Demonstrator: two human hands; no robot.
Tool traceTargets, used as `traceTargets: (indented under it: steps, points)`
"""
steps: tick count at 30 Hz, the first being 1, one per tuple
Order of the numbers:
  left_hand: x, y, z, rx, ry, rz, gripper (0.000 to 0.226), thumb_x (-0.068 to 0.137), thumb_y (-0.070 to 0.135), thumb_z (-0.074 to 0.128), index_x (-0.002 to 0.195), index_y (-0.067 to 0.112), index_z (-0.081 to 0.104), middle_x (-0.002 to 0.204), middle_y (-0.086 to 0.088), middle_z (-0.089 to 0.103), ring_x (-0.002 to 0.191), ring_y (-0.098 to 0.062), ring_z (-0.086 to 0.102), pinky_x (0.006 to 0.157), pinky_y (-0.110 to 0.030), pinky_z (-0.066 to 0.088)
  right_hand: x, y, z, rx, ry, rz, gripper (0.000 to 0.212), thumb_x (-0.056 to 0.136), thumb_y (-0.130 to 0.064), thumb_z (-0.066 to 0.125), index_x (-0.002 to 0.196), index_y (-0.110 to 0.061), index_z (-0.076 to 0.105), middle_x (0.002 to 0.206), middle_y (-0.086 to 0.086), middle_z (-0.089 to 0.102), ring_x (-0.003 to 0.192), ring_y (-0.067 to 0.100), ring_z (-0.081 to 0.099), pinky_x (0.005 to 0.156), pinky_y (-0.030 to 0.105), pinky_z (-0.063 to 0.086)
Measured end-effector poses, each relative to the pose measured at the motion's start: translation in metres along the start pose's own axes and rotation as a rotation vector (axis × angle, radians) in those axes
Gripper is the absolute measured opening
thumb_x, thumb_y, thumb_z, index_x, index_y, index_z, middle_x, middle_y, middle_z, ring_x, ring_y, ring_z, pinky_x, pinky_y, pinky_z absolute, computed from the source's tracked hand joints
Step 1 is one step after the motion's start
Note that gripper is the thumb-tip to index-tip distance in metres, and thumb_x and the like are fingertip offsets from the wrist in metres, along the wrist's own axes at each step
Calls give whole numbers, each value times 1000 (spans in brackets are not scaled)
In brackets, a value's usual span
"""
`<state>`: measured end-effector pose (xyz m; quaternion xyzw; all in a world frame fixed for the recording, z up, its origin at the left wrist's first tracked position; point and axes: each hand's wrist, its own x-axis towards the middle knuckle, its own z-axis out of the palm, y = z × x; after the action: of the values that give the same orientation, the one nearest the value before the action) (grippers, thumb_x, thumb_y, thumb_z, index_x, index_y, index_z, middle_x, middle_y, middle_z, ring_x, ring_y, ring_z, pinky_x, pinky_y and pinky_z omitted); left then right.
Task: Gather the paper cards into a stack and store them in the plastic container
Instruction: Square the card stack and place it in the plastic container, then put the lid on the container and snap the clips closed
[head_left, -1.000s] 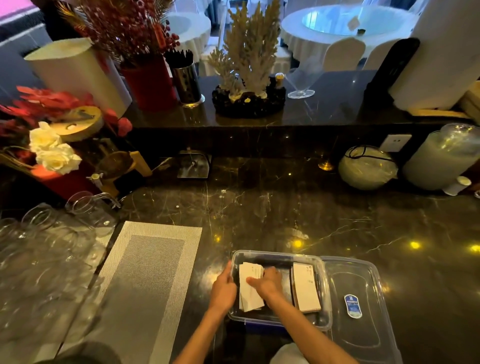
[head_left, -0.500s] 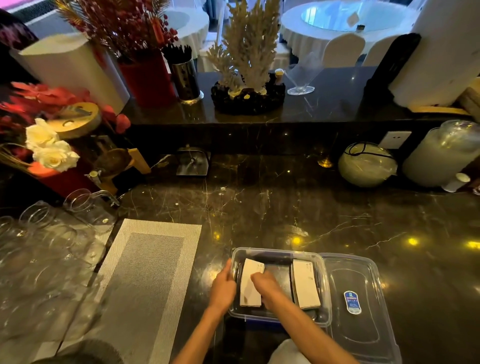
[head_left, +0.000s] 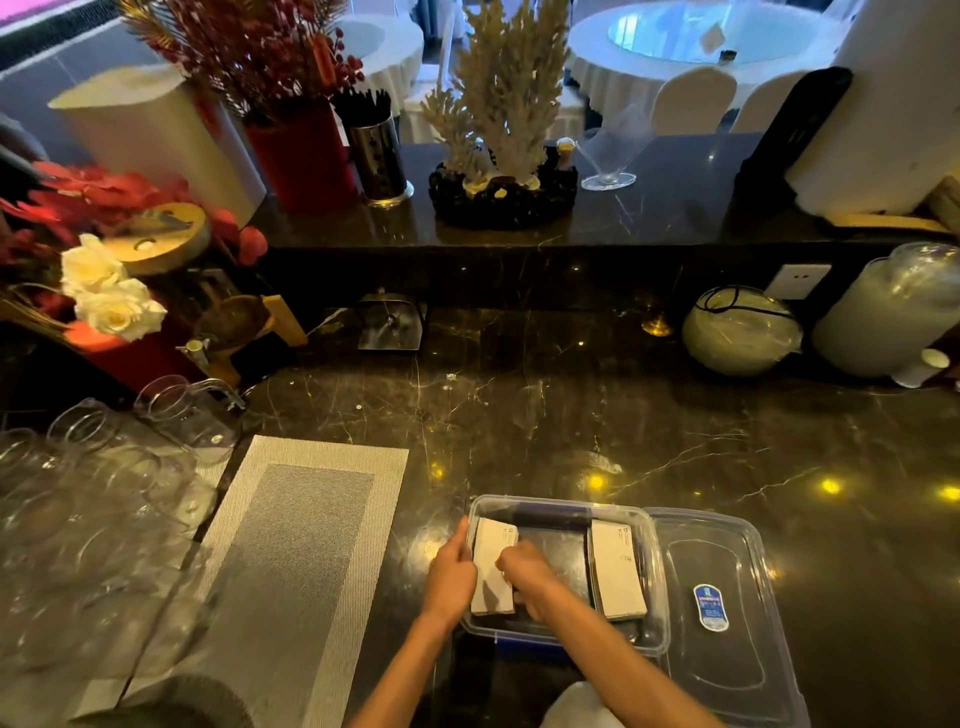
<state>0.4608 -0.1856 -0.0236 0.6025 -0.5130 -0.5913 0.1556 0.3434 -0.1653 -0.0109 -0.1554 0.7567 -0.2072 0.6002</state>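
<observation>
Head view: at six o'clock on the dark tabletop (head_left: 571, 415) we see the clear container (head_left: 655, 587), open, with its lid (head_left: 727, 670) lying flat just beside it at three o'clock. Two card stacks lie inside. The left stack (head_left: 491, 564) sits at the nine o'clock wall; the right stack (head_left: 617, 571) rests near the three o'clock wall, apart from the hands. Our left hand (head_left: 451, 577) presses along the container's outer left wall, its fingers curled. Our right hand (head_left: 524, 574) reaches inside, fingers closed on the left stack. A grey mat (head_left: 291, 545) lies at nine o'clock.
</observation>
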Motion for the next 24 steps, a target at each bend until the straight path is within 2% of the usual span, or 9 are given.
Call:
traceTargets:
  steps: [6, 9, 12, 15, 16, 18, 21, 22, 24]
  points:
    - [-2, 2, 1, -3, 2, 16, 53, 99, 6, 41, 147, 27, 41, 122, -5, 66, 100, -14, 68, 71, -23, 59, -7, 0, -1, 95, -23, 31, 30, 99, -16, 44, 128, -11, 52, 115, 11, 61, 89, 21, 58, 70, 29, 50]
    - [-1, 1, 0, 20, 16, 14, 54, 98, 6, 41, 148, 27, 39, 125, -6, 64, 100, -14, 67, 68, -20, 57, -10, 1, -5, 124, -45, 5, 28, 98, -14, 46, 125, -13, 52, 113, 11, 61, 94, 22, 58, 73, 30, 51]
    - [-5, 6, 0, 57, -1, 16, 51, 100, 9, 43, 148, 26, 38, 125, -7, 63, 100, -11, 65, 69, -18, 56, -14, 3, -15, 75, -41, -42, 20, 99, -19, 47, 117, -15, 55, 108, 7, 59, 89, 16, 54, 73, 28, 47]
    - [-20, 16, 9, 287, 230, 161, 58, 94, 2, 52, 146, 23, 38, 138, 4, 49, 120, -6, 49, 95, -16, 44, -19, 11, -34, -31, -37, -214, 18, 99, -21, 49, 96, -23, 66, 93, -2, 65, 80, 9, 57, 70, 22, 46]
    - [-26, 20, 14, 342, 303, 248, 58, 92, 1, 54, 143, 24, 42, 134, 10, 46, 121, 0, 42, 98, -11, 39, -23, 17, -42, -33, 2, -293, 19, 99, -19, 50, 93, -27, 67, 92, -5, 66, 83, 8, 60, 72, 20, 47]
    - [-31, 27, 32, 331, 240, 332, 48, 93, 3, 53, 133, 30, 51, 125, 16, 49, 110, 9, 46, 88, -2, 39, -32, 34, -62, -46, 245, -449, 23, 95, -11, 55, 103, -27, 69, 101, -7, 67, 101, 12, 63, 82, 18, 47]
    - [-30, 42, 66, 266, -44, 215, 27, 98, 16, 49, 122, 24, 59, 117, 7, 62, 108, -5, 58, 94, -19, 48, -44, 62, -89, -305, 731, -539, 44, 87, -3, 60, 128, -18, 61, 126, 2, 61, 119, 22, 52, 98, 33, 47]
    - [-26, 47, 78, 264, -112, 157, 26, 100, 19, 47, 123, 21, 58, 116, 3, 62, 106, -10, 58, 96, -27, 49, -45, 70, -97, -341, 779, -499, 53, 87, -3, 60, 138, -15, 53, 138, 5, 55, 127, 25, 46, 105, 38, 43]
    - [-18, 53, 102, 293, -171, 74, 27, 101, 18, 44, 123, 13, 57, 118, -8, 64, 103, -18, 59, 95, -35, 49, -47, 82, -112, -290, 717, -406, 66, 89, -2, 57, 150, -10, 35, 152, 9, 41, 139, 29, 36, 115, 43, 35]
